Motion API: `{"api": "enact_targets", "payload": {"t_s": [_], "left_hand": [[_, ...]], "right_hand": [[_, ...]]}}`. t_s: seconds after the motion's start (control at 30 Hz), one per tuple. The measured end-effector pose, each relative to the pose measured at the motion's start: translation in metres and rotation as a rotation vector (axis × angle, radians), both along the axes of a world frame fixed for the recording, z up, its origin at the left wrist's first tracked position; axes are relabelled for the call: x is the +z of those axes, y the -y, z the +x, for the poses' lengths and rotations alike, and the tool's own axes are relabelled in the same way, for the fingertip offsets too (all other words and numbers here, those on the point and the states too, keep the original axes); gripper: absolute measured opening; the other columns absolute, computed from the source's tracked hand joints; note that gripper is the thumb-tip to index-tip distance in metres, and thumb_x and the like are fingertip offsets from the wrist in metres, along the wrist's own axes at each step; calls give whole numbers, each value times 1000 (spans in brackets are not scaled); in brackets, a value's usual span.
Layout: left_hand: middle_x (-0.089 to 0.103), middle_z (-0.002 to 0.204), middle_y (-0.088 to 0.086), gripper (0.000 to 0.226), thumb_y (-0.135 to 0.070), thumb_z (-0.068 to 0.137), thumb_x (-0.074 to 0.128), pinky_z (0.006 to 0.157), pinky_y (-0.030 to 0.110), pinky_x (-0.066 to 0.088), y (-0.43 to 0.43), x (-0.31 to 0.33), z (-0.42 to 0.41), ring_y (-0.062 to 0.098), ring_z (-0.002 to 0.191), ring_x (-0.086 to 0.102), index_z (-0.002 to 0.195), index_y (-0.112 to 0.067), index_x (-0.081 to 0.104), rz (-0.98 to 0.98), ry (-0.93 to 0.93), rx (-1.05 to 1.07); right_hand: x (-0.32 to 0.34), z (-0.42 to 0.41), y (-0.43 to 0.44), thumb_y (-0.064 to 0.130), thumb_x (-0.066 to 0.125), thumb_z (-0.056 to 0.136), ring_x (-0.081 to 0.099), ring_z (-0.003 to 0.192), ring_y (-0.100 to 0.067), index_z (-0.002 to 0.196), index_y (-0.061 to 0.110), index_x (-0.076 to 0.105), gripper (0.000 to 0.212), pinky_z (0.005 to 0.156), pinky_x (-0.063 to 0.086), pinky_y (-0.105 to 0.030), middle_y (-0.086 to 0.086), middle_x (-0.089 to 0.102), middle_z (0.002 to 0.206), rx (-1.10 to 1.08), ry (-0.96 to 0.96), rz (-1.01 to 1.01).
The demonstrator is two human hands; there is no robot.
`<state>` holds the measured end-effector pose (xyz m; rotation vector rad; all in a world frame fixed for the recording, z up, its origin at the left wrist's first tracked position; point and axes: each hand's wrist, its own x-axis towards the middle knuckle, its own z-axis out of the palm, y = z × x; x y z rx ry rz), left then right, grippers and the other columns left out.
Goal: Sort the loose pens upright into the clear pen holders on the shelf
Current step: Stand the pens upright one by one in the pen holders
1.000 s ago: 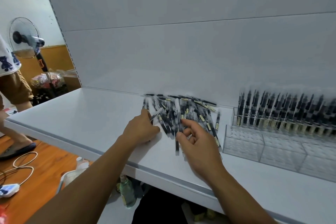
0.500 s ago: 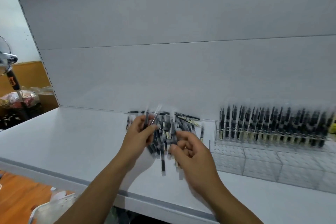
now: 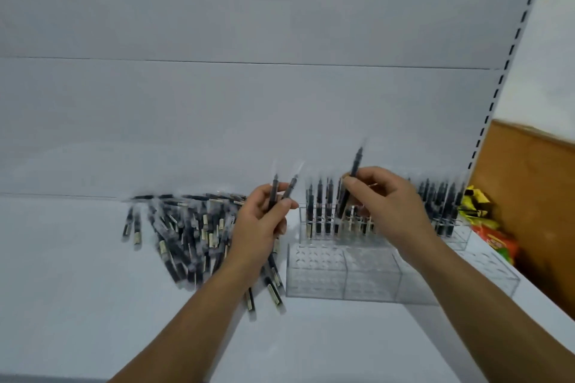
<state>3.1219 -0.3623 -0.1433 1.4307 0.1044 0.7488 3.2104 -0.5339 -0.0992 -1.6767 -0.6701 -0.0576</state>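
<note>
Pens pinched upright in left hand and right hand.

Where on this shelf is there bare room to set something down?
The shelf is bare left of the loose pens, and along its front edge before the clear pen holders. It is crowded from the pile rightward: the left hand and right hand, the holders, then snack packets at the far end.

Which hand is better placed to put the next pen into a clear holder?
The right. The right hand holds one pen nearly upright at the back holder, which is partly filled. The left hand grips two pens over the pile, farther away.
</note>
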Motion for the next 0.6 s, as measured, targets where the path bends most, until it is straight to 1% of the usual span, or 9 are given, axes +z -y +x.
{"api": "enact_targets", "payload": {"t_s": [0.07,0.13,0.23,0.33,0.43,0.5,0.6], "left_hand": [[68,78,1,15,-4,94,55,46,19,36,1,-7,4,11,50,42,104,-13,61,-37,13,18],[68,77,1,16,-3,94,55,47,19,36,-1,-15,4,12,52,42,104,-14,61,-37,1,7],[68,76,0,17,-5,94,56,50,19,38,-4,-22,2,12,55,43,105,-16,62,-14,-16,-16],[68,77,1,17,-5,94,56,52,20,40,-6,-22,2,11,56,44,105,-17,63,-15,-6,-11],[68,80,3,16,-5,94,56,51,19,39,-5,-22,1,10,55,43,105,-15,62,20,-4,-37],[68,81,4,16,-5,93,56,50,18,38,-5,-21,0,8,53,43,104,-15,62,27,-3,-47],[68,79,1,16,-5,94,55,50,17,38,-5,-20,0,7,52,42,104,-15,61,11,9,-52]], "right_hand": [[0,10,-3,26,66,92,67,72,-2,96,24,71,7,69,55,-21,4,72,82,-21,18,-36],[-1,18,-9,22,66,92,70,78,-6,99,23,69,8,69,56,-19,2,71,88,-34,36,-62],[-4,27,-20,23,67,91,70,84,-13,100,23,68,9,76,58,-27,3,70,88,-64,96,-143],[-8,30,-29,27,66,91,68,81,-12,97,23,69,8,76,56,-29,9,68,83,-96,178,-264],[-9,31,-35,29,66,91,62,76,-5,96,24,67,7,73,52,-25,14,65,81,-115,263,-377],[-9,32,-36,32,66,91,61,76,-4,97,26,66,9,73,51,-25,17,64,81,-114,284,-450],[-11,35,-39,35,67,90,61,78,-6,99,25,67,14,72,50,-26,16,63,82,-109,285,-575]]}}
